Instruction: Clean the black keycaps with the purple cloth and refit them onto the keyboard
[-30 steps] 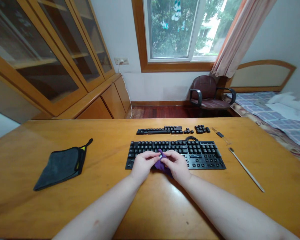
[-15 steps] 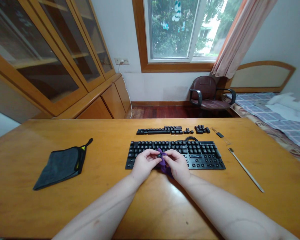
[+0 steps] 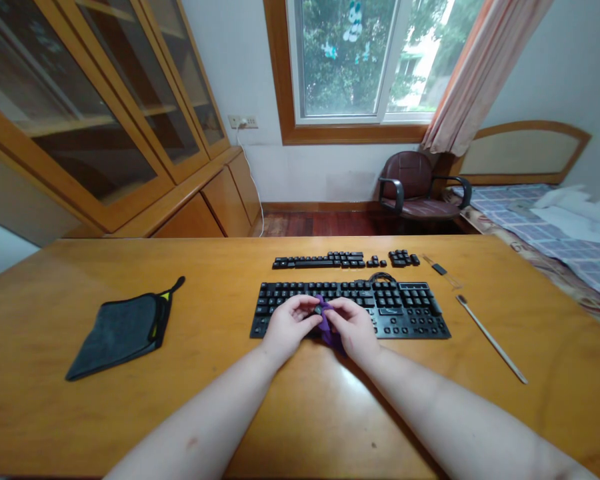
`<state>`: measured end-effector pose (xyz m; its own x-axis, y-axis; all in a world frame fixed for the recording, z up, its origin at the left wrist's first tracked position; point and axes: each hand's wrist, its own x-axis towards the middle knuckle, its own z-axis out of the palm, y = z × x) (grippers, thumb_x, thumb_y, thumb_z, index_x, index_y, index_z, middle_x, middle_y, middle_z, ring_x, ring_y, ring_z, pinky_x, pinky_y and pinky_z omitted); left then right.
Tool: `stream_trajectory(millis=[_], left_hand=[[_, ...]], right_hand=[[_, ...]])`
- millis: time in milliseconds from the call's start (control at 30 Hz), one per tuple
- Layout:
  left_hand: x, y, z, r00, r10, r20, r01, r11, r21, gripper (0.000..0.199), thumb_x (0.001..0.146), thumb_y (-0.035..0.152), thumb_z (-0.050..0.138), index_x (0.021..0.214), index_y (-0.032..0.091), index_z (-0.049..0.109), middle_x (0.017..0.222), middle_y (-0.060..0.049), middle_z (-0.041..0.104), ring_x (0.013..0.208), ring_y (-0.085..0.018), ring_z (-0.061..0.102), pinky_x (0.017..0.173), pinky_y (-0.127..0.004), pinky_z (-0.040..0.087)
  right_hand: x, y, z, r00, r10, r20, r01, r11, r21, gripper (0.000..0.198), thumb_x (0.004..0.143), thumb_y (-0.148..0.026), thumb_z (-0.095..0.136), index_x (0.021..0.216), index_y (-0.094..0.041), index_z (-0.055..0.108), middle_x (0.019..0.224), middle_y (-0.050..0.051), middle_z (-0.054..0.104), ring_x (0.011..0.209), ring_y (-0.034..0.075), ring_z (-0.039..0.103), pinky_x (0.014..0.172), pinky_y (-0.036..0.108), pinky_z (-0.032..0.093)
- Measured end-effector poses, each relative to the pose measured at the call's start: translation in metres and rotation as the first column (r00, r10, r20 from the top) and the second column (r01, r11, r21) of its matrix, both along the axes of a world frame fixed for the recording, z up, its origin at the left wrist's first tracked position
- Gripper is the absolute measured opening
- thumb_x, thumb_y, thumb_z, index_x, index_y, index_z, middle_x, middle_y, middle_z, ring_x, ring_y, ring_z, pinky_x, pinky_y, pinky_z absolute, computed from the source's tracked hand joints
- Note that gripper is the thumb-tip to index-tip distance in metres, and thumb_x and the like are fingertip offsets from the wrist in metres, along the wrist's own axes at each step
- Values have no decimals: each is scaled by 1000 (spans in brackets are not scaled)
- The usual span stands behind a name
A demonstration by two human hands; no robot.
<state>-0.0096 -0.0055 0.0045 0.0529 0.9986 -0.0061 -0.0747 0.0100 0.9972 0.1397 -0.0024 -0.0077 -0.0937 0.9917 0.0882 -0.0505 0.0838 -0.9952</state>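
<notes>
While gripping a small dark piece (image 3: pixel 319 310) in the fingertips of the left hand (image 3: pixel 295 325) and pinching a purple cloth (image 3: pixel 325 324) against it with the right hand (image 3: pixel 353 327), working over the near edge of a black keyboard (image 3: pixel 391 311). Cannot tell whether resting on the keyboard or held just clear. Compared with a second ago, showing a dark face between the fingertips instead of a pale glint, with both hands in nearly the same place. Probably turned a little inside the cloth; suggests handling of one piece in midcourse.

Looks tiny, dark and mostly covered by fingers; too hidden to identify surely as a keycap. Looks deep purple, soft and crumpled in the cloth's case, bunched at the fingertips and drooping in folds beneath the right hand. To the right of the hands, seemingly missing several caps on the keyboard, with sockets exposed. Beyond the hands, set out in a row on the counter (image 3: pixel 55 427): loose keycaps (image 3: pixel 310 264). Well left of the left hand, lying folded: a grey cloth (image 3: pixel 123 333).
</notes>
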Motion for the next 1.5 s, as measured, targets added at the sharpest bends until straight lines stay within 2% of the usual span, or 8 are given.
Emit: stream_trajectory(millis=[233, 333, 567, 800, 900, 1067, 1300, 1500], left_hand=[[-3, -1, 4, 992, 2, -125, 16, 990, 139, 20, 69, 22, 66, 89, 19, 69, 99, -6, 59, 94, -17, 60, 86, -32, 50], [-4, 0, 3, 996, 24, -91, -15, 995, 98, 22, 68, 22, 67, 90, 18, 69, 96, -6, 64, 91, -18, 62, 86, -35, 50], [-4, 1, -1, 998, 52, 22, -51, 998, -27, 32, 66, 22, 70, 97, 16, 66, 93, -8, 71, 89, -20, 66, 84, -35, 52], [-1, 0, -1, 996, 93, 10, -92, 994, -50, 30, 63, 21, 71, 91, 14, 66, 82, -7, 72, 80, -19, 68, 78, -33, 54], [0, 0, -1, 995, 94, 14, -93, 994, -51, 31, 63, 22, 71, 93, 14, 66, 81, -7, 72, 79, -19, 68, 77, -32, 54], [0, -1, 0, 994, 101, 44, -99, 994, -49, 33, 64, 23, 71, 94, 14, 65, 81, -7, 72, 79, -19, 68, 74, -31, 54], [1, -2, 0, 997, 62, 35, -61, 998, -28, 29, 66, 22, 69, 93, 14, 64, 85, -7, 71, 82, -19, 67, 78, -32, 53], [3, -2, -1, 996, 86, -9, -85, 996, 32, 22, 66, 18, 67, 88, 15, 64, 89, -6, 70, 86, -18, 66, 85, -34, 52]], right_hand=[[0, 1, 2, 1000, 19, -21, -19, 999, -38, 17, 75, -33, 62, 83, -19, 67, 72, 1, 62, 55, 12, 53, 47, 22, 43], [1, 2, 2, 999, 33, 7, -33, 999, -29, 21, 75, -33, 62, 91, -20, 68, 81, 4, 65, 63, 14, 57, 50, 23, 45], [1, 4, -3, 997, 22, 72, -31, 990, 134, 21, 69, -26, 70, 90, -24, 71, 90, 4, 67, 84, 19, 61, 79, 33, 48], [1, 3, 4, 998, 7, -67, -7, 1000, 6, 10, 68, -31, 70, 70, -21, 69, 72, 1, 62, 56, 12, 56, 50, 25, 48], [0, 2, 5, 998, 29, -58, -28, 1000, 12, 11, 71, -32, 67, 75, -21, 69, 76, 2, 62, 55, 11, 55, 50, 24, 48], [0, 0, 2, 1000, -4, 26, 0, 991, 134, 15, 67, -28, 71, 82, -24, 72, 84, 4, 64, 76, 17, 60, 67, 29, 50], [2, 1, 5, 994, 30, -102, -24, 998, 60, 6, 72, -28, 67, 73, -22, 69, 77, 2, 59, 52, 11, 56, 49, 25, 48], [0, 3, 2, 991, 6, -130, -6, 1000, 5, 7, 72, -27, 67, 75, -21, 67, 77, 0, 58, 50, 9, 54, 47, 23, 45]])
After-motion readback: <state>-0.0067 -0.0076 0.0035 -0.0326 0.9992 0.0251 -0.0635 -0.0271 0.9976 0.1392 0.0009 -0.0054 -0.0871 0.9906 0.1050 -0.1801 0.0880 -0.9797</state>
